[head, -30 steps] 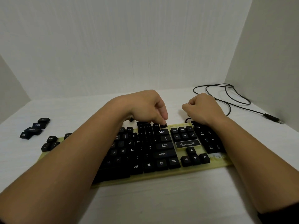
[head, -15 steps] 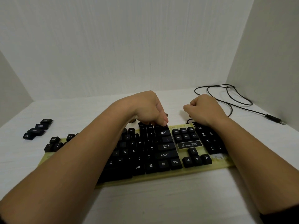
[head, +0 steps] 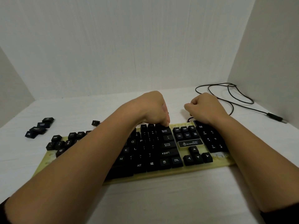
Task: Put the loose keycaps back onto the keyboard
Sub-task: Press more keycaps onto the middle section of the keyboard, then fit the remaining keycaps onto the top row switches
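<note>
A: We have our left hand curled, fingertips bearing down on a small black plastic keycap at the top row, just above the BACK key of the black-keyed keyboard on its yellowish plate. The cap itself is hidden under the fingers, so we can't tell whether it is seated.

B: And our right hand is closed in a loose fist, resting at the number pad's far corner; we can't tell whether anything is inside it.

A: Four loose black keycaps sit in a cluster on the white counter at far left, with a single black keycap lying just behind the keyboard.

B: The risk, we think: pressing off-centre could tilt the cap on its stem, jamming it crooked or popping it away.
</note>
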Action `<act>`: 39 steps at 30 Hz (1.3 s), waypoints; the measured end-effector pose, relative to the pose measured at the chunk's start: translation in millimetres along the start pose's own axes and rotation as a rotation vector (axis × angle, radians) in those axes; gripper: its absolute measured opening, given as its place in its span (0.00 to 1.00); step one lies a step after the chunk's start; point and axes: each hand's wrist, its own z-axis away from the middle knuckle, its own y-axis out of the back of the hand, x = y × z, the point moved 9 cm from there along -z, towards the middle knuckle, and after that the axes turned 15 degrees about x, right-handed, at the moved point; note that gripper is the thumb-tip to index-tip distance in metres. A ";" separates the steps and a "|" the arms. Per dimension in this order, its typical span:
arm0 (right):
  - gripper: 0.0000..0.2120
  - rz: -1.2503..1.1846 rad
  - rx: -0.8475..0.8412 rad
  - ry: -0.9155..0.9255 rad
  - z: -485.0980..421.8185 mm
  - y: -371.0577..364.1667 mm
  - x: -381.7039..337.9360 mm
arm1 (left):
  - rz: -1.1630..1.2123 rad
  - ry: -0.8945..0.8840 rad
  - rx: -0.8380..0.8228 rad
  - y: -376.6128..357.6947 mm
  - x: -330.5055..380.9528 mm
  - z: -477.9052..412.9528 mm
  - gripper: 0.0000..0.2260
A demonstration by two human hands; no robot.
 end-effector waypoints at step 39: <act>0.18 0.016 -0.053 -0.021 13.5 -11.0 -29.4 | -0.075 -0.250 0.326 61.5 -108.8 90.2 0.12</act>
